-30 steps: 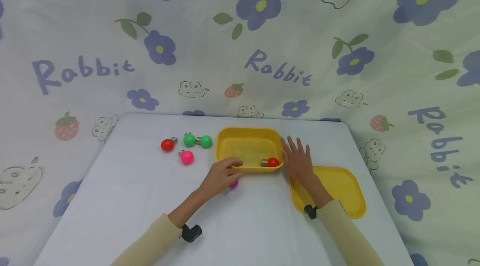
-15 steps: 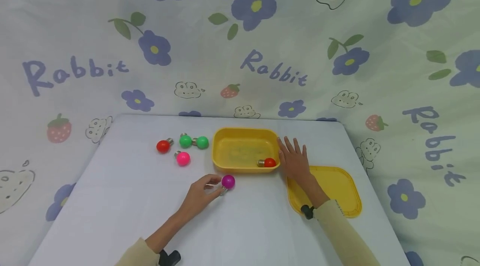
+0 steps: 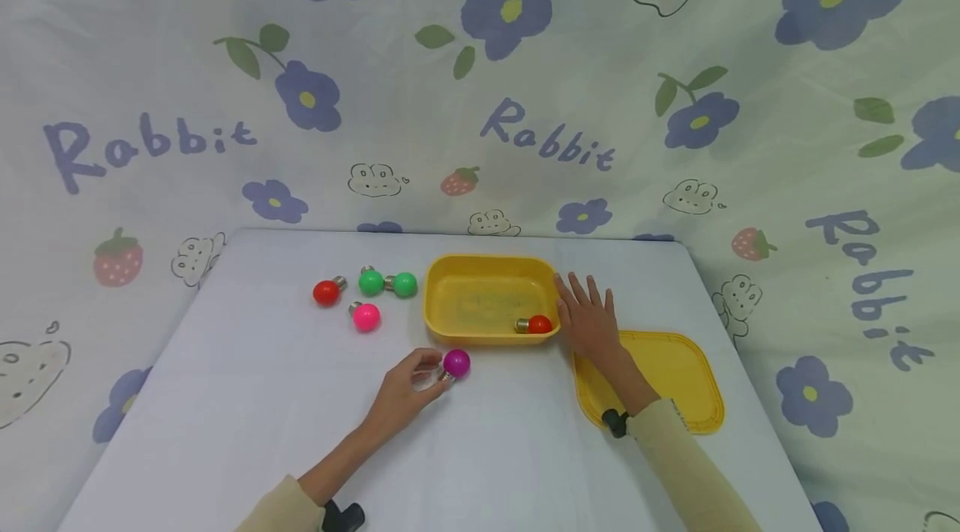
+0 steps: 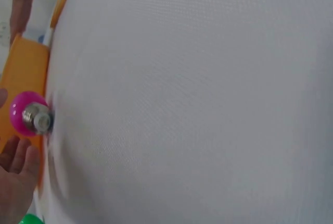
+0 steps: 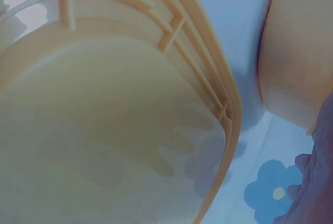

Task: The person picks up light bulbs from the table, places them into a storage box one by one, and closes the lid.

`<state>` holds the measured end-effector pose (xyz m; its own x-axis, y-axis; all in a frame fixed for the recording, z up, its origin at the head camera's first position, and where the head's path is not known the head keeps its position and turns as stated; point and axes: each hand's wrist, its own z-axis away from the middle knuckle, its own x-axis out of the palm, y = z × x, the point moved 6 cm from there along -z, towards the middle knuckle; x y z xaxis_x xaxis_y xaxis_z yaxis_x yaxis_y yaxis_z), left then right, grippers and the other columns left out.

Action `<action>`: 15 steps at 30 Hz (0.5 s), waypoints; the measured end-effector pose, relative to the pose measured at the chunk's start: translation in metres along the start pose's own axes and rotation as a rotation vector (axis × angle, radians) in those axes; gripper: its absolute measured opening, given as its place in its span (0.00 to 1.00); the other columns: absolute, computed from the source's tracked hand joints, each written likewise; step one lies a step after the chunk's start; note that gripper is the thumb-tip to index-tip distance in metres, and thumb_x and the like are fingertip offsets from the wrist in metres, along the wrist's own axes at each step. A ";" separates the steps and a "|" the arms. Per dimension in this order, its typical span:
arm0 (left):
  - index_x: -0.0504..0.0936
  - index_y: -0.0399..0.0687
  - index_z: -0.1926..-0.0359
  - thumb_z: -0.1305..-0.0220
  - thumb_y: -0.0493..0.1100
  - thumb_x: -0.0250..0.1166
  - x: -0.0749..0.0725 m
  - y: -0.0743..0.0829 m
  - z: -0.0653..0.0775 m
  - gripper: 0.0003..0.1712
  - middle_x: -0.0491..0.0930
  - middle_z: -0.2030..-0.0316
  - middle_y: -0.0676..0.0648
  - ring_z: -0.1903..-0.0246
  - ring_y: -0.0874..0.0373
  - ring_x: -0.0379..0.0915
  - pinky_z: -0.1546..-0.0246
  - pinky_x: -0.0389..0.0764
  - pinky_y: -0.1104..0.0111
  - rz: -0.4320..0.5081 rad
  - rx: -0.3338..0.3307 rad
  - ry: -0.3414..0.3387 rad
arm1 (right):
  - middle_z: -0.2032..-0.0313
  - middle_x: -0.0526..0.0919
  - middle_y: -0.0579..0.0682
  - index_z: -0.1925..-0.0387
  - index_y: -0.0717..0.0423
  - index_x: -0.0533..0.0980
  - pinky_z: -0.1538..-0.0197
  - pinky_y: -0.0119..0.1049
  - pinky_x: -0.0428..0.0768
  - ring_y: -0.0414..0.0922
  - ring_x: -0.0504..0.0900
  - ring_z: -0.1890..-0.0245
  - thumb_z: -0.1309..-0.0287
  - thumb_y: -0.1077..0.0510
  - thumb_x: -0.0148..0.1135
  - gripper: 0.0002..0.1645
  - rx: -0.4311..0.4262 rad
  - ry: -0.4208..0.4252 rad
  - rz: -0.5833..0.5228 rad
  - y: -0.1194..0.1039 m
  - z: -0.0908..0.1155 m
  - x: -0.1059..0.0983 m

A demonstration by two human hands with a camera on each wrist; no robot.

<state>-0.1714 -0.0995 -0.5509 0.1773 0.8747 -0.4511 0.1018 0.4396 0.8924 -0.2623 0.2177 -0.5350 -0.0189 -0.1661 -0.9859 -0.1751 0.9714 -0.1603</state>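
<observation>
My left hand (image 3: 401, 388) reaches low over the white table, thumb and fingers spread around the near side of a purple light bulb (image 3: 457, 363). In the left wrist view, the bulb (image 4: 23, 112) shows its metal screw base toward the camera, with the fingers curving slightly beside it and a gap visible. Behind it stands a yellow plastic box (image 3: 480, 340) with one red bulb (image 3: 539, 324) lying inside at the front right. My right hand (image 3: 590, 330) rests against the box's right end, fingers straight. The right wrist view catches only its edge.
Left of the box lie a red bulb (image 3: 326, 293), a pink bulb (image 3: 367, 317) and two green bulbs (image 3: 405, 284). A yellow lid (image 3: 678, 382) lies flat under the right forearm. A patterned cloth (image 3: 420, 123) hangs behind the table.
My left hand has drawn back from the box's front edge, toward the left, to beside the purple bulb, uncovering it. My right hand has stayed at the box's right end.
</observation>
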 end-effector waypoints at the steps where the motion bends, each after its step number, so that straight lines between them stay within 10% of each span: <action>1: 0.77 0.48 0.43 0.42 0.39 0.75 0.001 -0.001 0.000 0.27 0.80 0.48 0.53 0.43 0.56 0.74 0.42 0.76 0.64 0.003 -0.002 0.001 | 0.24 0.52 0.56 0.21 0.46 0.50 0.29 0.67 0.41 0.62 0.45 0.25 0.22 0.46 0.39 0.34 0.002 -0.002 0.000 0.001 0.000 0.001; 15: 0.76 0.48 0.41 0.42 0.40 0.75 0.009 -0.001 -0.007 0.28 0.78 0.46 0.53 0.43 0.56 0.73 0.42 0.75 0.64 0.045 0.022 -0.015 | 0.23 0.51 0.55 0.21 0.45 0.49 0.29 0.67 0.42 0.62 0.44 0.24 0.22 0.46 0.39 0.34 0.008 -0.019 0.018 -0.001 0.000 -0.002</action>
<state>-0.1770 -0.0911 -0.5558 0.1964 0.8904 -0.4107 0.1149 0.3951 0.9114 -0.2625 0.2167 -0.5331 -0.0038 -0.1453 -0.9894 -0.1669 0.9756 -0.1426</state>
